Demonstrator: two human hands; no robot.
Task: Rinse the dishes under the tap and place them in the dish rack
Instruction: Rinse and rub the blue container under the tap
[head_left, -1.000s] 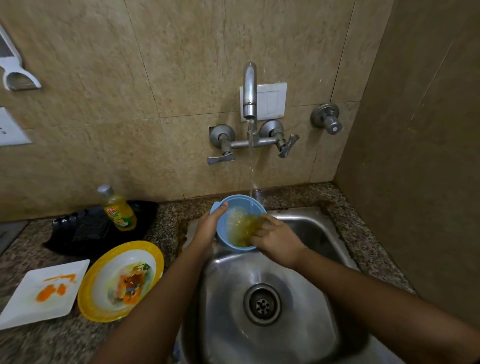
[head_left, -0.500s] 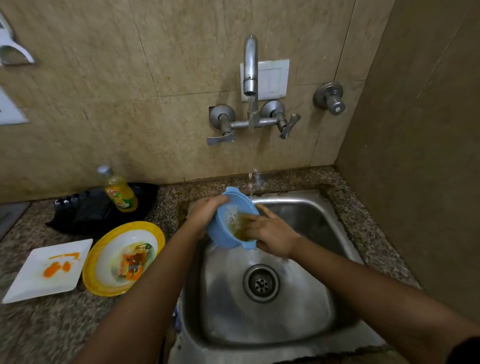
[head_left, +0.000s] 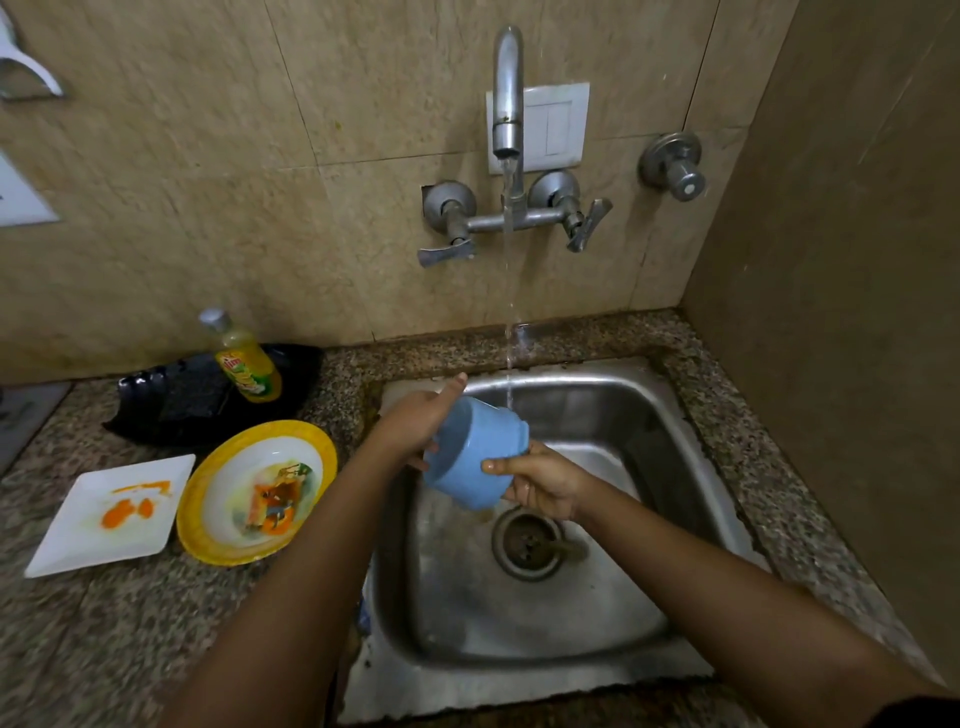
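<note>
A blue bowl (head_left: 475, 457) is held upside down over the steel sink (head_left: 597, 613), its base turned up and to the right. My left hand (head_left: 421, 421) grips its left side with the thumb over the top. My right hand (head_left: 540, 480) holds the rim on the right, thumb pressed on the outside. Water runs from the wall tap (head_left: 506, 93) and falls onto the bowl's base. A yellow-rimmed plate (head_left: 257, 491) with food residue and a white square plate (head_left: 111, 512) with orange stains lie on the counter to the left.
A yellow dish-soap bottle (head_left: 244, 364) stands on a black tray (head_left: 176, 400) at the back left. The sink drain (head_left: 530, 543) lies below the bowl. A brown wall (head_left: 841, 260) closes off the right side. Granite counter (head_left: 104, 634) surrounds the sink.
The bowl has been tipped from facing up with yellowish water inside to fully upside down, emptying into the sink. My right hand moved from inside the bowl to its rim.
</note>
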